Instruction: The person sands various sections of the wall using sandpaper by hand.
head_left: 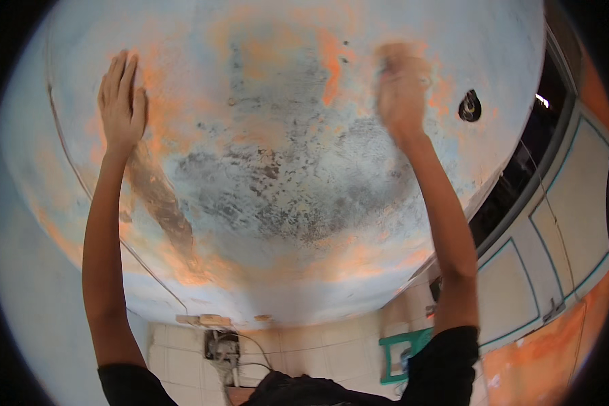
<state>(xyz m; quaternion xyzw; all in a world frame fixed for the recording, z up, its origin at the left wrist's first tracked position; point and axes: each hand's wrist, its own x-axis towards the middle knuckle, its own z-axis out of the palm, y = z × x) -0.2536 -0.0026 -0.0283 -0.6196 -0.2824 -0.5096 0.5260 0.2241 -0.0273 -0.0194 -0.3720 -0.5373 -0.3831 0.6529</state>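
In front of me rises a pale blue wall (183, 40) with worn orange patches and a broad area of dark, speckled stains (271, 183) in the middle. My left hand (123, 105) lies flat against it at the left, fingers stretched upward and thumb apart, holding nothing. At the upper right, my right hand (400, 101) is up at the wall surface, smeared by motion. Something brownish shows at its fingers, too blurred to name. A black round fitting (469, 106) is on the wall to the right of that hand.
A thin cable (71, 159) runs down the wall's left side to pale electrical boxes (203, 319) near the tiled floor (321, 348). A green stool (388, 358) stands low at the right. Beyond my right arm is a cream door panel with teal lines (511, 291).
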